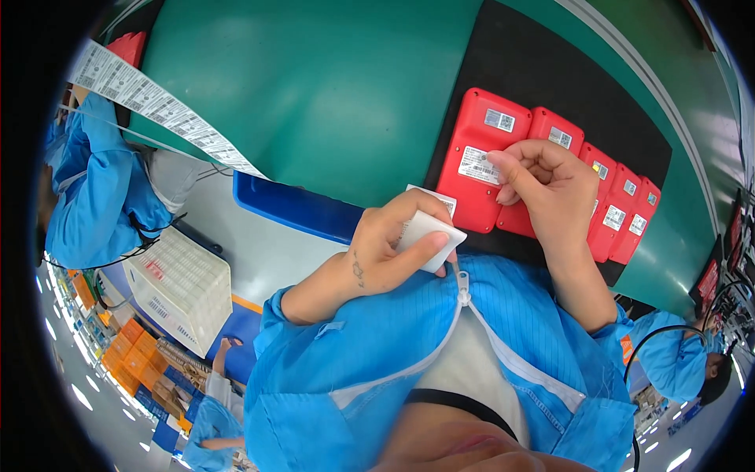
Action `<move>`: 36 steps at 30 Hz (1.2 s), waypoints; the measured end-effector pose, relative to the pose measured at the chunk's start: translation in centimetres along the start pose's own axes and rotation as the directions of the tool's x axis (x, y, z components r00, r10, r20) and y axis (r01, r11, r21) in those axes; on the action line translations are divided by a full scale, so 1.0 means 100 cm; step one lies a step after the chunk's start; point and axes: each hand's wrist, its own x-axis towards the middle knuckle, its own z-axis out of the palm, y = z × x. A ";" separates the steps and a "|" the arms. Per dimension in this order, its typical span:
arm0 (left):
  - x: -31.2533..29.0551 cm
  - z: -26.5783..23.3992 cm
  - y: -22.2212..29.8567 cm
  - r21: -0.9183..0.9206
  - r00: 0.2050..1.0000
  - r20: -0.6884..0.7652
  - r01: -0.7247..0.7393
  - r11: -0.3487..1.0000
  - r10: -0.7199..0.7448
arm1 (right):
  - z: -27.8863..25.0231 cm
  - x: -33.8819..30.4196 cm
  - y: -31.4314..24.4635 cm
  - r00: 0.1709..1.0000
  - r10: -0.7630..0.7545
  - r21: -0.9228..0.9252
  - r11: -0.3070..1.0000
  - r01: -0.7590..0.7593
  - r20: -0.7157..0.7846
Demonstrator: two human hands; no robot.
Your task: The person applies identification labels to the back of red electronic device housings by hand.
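Note:
Several red handheld-size devices [477,206] lie in an overlapping row on a black mat [503,47], each with a silver sticker and a white printed label. My right hand [550,185] is over the leftmost ones, thumb and index finger pinched at the right edge of a white label [476,164] on the first device. Whether the fingertips hold that label or only touch it cannot be made out. Close to my chest, my left hand [393,248] grips a folded white strip of label paper [432,236]. Part of a printed white piece [440,198] shows behind its fingers.
A long strip of printed labels [173,114] stretches across the green table [314,79] at the left. Below the table edge are a blue bin [295,208] and a white plastic basket [181,283]. People in blue [102,189] work at left and right.

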 end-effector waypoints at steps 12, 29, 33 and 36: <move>0.000 0.011 0.006 0.128 0.992 -0.110 0.071 0.989 -0.057 | -0.002 0.003 -0.002 0.955 -0.280 -0.574 0.768 0.285 0.099; 0.007 0.028 -0.002 0.415 0.999 0.019 -0.037 0.909 0.032 | -0.050 -0.014 0.013 0.992 -0.076 0.172 0.981 0.093 -0.102; 0.014 0.032 0.002 0.423 0.991 0.095 -0.130 0.897 0.099 | -0.051 -0.008 0.016 0.998 0.031 0.090 0.996 -0.026 -0.055; 0.017 0.036 0.005 0.352 0.999 0.000 -0.046 0.935 0.049 | -0.048 -0.009 0.017 0.995 -0.028 -0.012 1.000 0.027 -0.093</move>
